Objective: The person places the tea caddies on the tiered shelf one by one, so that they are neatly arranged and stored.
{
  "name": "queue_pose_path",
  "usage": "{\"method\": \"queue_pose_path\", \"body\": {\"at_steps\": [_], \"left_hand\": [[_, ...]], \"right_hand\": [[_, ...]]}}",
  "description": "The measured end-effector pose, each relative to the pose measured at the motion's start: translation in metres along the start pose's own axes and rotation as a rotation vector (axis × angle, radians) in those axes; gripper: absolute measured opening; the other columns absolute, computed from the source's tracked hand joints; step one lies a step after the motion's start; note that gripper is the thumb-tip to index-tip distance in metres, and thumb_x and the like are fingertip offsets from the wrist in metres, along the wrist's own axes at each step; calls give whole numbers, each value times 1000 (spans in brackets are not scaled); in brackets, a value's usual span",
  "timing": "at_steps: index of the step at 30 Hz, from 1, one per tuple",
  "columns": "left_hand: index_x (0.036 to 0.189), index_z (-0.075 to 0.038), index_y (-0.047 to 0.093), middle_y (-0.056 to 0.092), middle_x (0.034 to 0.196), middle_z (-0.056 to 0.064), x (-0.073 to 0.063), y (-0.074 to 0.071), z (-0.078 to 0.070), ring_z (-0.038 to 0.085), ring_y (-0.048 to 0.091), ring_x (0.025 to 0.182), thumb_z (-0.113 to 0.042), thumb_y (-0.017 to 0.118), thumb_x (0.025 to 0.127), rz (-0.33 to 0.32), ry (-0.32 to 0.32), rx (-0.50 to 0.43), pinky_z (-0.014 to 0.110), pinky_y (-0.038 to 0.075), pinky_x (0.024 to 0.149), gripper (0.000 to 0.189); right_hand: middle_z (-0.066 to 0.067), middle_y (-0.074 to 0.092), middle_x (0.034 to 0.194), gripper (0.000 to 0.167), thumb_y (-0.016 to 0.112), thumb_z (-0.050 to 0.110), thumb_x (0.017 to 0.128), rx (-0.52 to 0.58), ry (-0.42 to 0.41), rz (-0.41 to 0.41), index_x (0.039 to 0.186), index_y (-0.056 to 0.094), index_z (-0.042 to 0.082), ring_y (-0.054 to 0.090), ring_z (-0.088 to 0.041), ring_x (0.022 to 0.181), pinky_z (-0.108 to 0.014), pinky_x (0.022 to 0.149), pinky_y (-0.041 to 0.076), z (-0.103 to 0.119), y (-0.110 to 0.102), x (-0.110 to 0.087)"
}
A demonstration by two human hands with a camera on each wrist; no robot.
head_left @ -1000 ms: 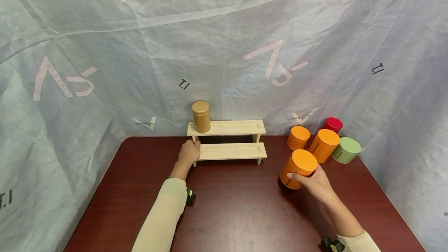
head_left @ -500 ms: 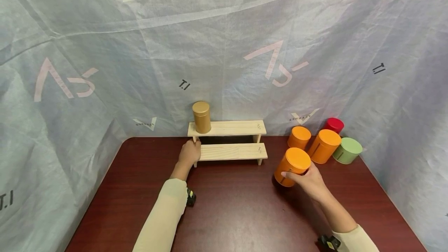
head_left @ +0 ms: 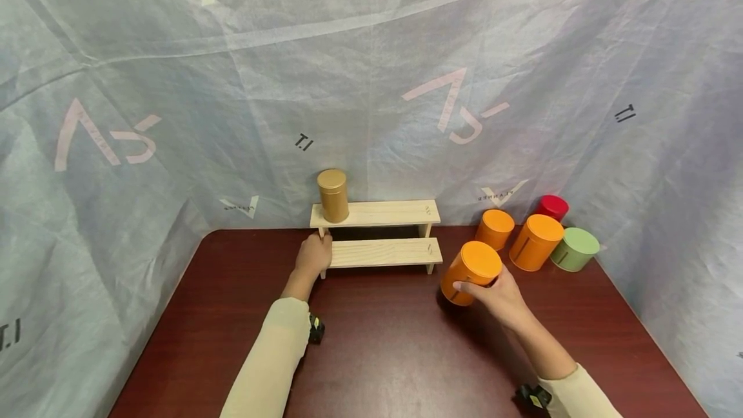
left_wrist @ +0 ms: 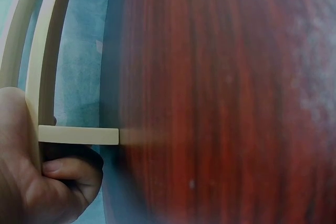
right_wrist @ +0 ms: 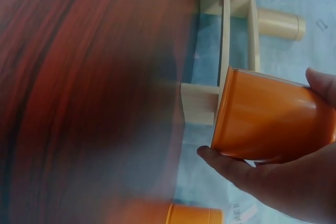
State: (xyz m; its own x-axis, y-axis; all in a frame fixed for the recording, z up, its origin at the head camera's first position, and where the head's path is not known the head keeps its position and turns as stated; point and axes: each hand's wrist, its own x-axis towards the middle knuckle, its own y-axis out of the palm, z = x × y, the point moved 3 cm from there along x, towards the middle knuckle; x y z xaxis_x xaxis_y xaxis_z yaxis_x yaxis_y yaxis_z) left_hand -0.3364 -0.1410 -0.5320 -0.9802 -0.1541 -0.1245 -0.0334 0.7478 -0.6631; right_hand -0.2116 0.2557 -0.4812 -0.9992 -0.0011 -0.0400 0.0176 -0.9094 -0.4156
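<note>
In the head view, the right hand (head_left: pixel 502 298) grips an orange canister (head_left: pixel 464 279) right of the frame's centre, thumb across the near side, lid uncovered. The canister's long axis slants in the picture, lid to the upper right and base to the lower left, much like the standing tall orange canister (head_left: pixel 535 245), so it looks roughly upright. It sits just below and right of the right end of the two-tier wooden stand (head_left: pixel 386 251). The left hand (head_left: pixel 314 254) holds the stand's opposite end, so the right hand is nearer the stand's right end. A gold canister (head_left: pixel 333 199) stands at the left of the upper board.

In the left wrist view, the left hand, at lower left, is closed around the lower board's end, near a leg (left_wrist: pixel 79 135).

In the right wrist view, the held canister lies sideways across the right side, base toward the left, where the table (right_wrist: pixel 94 98) is. It overlaps the stand's board; whether they touch cannot be told.
</note>
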Motion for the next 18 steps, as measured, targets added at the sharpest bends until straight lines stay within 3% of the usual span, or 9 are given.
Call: {"method": "queue_pose_path", "body": {"at_steps": [10, 18], "left_hand": [[89, -10, 55, 50, 69, 6, 1, 0, 2, 22, 48, 56, -36, 32, 113, 4, 0, -9, 33, 43, 54, 42], [93, -10, 58, 51, 72, 7, 4, 2, 4, 23, 49, 58, -36, 32, 113, 6, -4, -6, 34, 44, 55, 41]], "right_hand": [[-11, 64, 134, 69, 88, 20, 87, 57, -83, 16, 144, 50, 10, 64, -5, 111, -24, 96, 53, 7, 18, 3], [-13, 65, 136, 73, 90, 18, 84, 78, -76, 24, 144, 50, 9, 64, -10, 114, -26, 98, 53, 16, 32, 6]]}}
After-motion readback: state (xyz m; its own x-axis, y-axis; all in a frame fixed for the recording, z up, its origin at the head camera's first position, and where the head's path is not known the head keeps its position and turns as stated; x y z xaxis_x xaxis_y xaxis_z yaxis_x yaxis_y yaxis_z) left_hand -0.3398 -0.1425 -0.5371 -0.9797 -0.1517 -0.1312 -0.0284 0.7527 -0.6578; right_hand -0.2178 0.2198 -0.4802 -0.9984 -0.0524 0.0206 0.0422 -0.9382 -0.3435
